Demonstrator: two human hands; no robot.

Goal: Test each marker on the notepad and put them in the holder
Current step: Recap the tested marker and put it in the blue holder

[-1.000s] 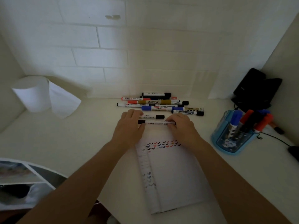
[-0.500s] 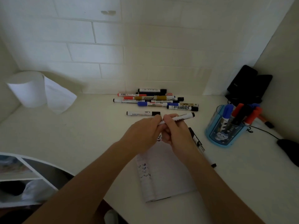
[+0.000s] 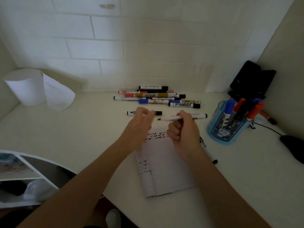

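Reference item: white lined notepad [image 3: 166,163], lying flat on the white tabletop [image 3: 82,137], with rows of small red, blue and black check marks near its far edge.

1. Right hand [image 3: 184,130]: positioned above the far right corner of the notepad. Thumb and fingers are curled round a white-barrelled marker [image 3: 169,119]. The marker is uncapped and nearly horizontal, dark tip pointing left, black rear end pointing right.
2. Left hand [image 3: 139,127]: positioned above the far left corner of the notepad, just left of the marker tip. The hand is blurred; whether it is holding anything cannot be determined.
3. Blue translucent round holder [image 3: 218,134]: stands to the right of the notepad, near its far end. Blue, red and black markers stand upright in it.
4. Loose marker pile [image 3: 156,97]: lies beyond the notepad, against the white tiled wall.
5. 1 white marker with a black cap [image 3: 158,113]: lies between the pile and the notepad, partly hidden by the left hand.
6. 1 further marker [image 3: 203,143]: lies beside the right edge of the notepad, partly under the right wrist.
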